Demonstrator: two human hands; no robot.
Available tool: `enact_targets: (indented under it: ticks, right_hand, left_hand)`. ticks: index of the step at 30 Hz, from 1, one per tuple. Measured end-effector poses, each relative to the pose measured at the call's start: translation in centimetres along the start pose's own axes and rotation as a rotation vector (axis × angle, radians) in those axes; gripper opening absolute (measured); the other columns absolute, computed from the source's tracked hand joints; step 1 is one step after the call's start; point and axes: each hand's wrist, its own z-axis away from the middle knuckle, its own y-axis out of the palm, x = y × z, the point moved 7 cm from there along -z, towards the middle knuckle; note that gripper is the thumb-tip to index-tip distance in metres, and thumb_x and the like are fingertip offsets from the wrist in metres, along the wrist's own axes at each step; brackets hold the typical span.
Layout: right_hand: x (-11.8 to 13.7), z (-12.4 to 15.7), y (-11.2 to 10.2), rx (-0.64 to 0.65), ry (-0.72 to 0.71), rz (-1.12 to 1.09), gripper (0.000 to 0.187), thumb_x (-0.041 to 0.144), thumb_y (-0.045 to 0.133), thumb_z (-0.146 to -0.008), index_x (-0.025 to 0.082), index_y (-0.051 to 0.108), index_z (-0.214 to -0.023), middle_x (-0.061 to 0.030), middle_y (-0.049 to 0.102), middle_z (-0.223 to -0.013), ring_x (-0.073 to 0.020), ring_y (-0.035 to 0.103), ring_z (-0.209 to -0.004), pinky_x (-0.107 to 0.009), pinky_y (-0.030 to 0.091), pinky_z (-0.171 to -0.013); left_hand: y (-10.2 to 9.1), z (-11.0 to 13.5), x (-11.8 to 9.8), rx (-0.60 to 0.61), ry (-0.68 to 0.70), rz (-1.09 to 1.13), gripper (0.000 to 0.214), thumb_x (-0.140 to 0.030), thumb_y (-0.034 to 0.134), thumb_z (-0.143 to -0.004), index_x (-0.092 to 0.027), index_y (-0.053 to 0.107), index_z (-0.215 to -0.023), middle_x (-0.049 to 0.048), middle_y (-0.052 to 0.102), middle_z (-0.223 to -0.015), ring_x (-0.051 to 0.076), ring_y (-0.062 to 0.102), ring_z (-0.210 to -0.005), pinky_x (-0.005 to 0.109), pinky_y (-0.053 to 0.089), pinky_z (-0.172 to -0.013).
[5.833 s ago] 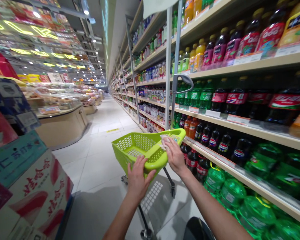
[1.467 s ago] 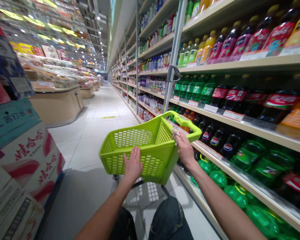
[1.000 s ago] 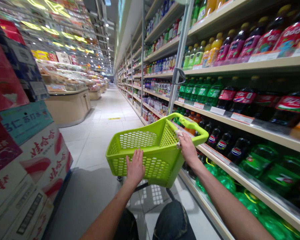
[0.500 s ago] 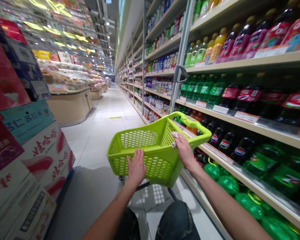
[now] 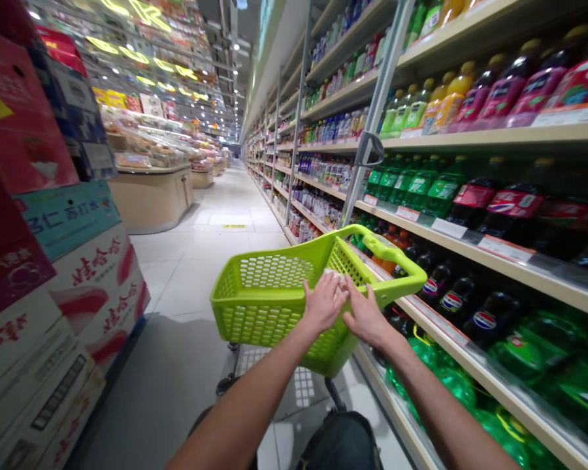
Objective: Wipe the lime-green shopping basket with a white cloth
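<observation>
A lime-green mesh basket (image 5: 267, 297) on a wheeled frame stands in front of me in a supermarket aisle. Both my hands meet at its rear right corner, just below the looped green handle (image 5: 389, 251). My right hand (image 5: 366, 318) is closed on a small white wipe (image 5: 334, 277) pressed against the rim. My left hand (image 5: 323, 304) lies beside it with its fingers stretched out, the tips touching the wipe and the rim. A grey pull handle (image 5: 372, 145) on a metal pole rises behind the basket. I see nothing inside the basket.
Long shelves (image 5: 475, 137) of soft-drink bottles run close along the right. Stacked cartons (image 5: 53, 274) stand close on the left. A curved display counter (image 5: 149, 196) sits further back left. The tiled aisle floor (image 5: 210, 235) stretches ahead. My dark-trousered knees show at the bottom.
My left hand has left the basket's rear wall and moved right to meet the right hand at the wipe. The view has shifted left, so the basket sits further right.
</observation>
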Motion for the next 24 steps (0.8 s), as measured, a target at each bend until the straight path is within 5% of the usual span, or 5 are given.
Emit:
enact_targets:
  ticks: [4,8,16,21,24]
  right_hand:
    - [-2.3,0.8,-1.4,-0.157,0.034,0.063,0.076,0.008,0.033,-0.069,0.013,0.002,-0.138,-0.0116,0.055,-0.118,-0.0204,0.048,-0.112,-0.053,0.02,-0.1]
    - [-4.0,0.9,-2.3,-0.309,0.129,0.254,0.062,0.013,0.037,-0.073,0.012,0.023,-0.134,-0.0138,0.055,-0.117,-0.0248,0.049,-0.109,-0.053,0.023,-0.097]
    - [-2.1,0.7,-1.3,-0.253,0.181,0.368,0.044,0.013,0.041,-0.074,0.014,0.049,-0.117,-0.0096,0.057,-0.116,-0.026,0.042,-0.114,-0.054,0.015,-0.099]
    - [0.8,0.2,0.1,-0.226,0.058,0.299,0.036,0.015,0.042,-0.075,0.018,0.055,-0.108,-0.0055,0.06,-0.113,-0.0242,0.045,-0.111,-0.053,0.011,-0.1]
    - [0.7,0.3,0.4,-0.254,0.052,0.273,0.037,0.014,0.043,-0.074,0.018,0.055,-0.109,-0.0048,0.06,-0.112,-0.0229,0.046,-0.109,-0.052,0.011,-0.101]
  left_hand:
    - [1.5,-0.7,-0.4,-0.031,-0.011,-0.013,0.032,-0.033,0.043,-0.083,-0.022,0.046,-0.113,0.0043,0.059,-0.11,0.02,0.051,-0.104,0.059,0.017,-0.1]
    - [1.3,0.4,0.7,-0.145,0.079,-0.067,0.028,-0.019,0.044,-0.081,-0.024,0.048,-0.108,0.0021,0.06,-0.109,0.016,0.054,-0.101,0.055,0.009,-0.104]
    - [-4.5,6.5,11.3,-0.444,-0.062,-0.221,0.036,-0.011,0.042,-0.077,-0.022,0.051,-0.111,0.0076,0.059,-0.114,0.02,0.054,-0.105,0.055,0.002,-0.105]
    - [-3.6,5.7,8.9,-0.365,0.07,-0.244,0.035,-0.01,0.041,-0.078,-0.025,0.053,-0.107,0.0046,0.057,-0.118,0.018,0.052,-0.109,0.051,0.0,-0.106]
    - [-5.0,6.2,10.8,-0.366,0.053,-0.292,0.034,-0.01,0.043,-0.076,-0.025,0.055,-0.106,0.0046,0.058,-0.117,0.018,0.054,-0.106,0.051,-0.001,-0.106]
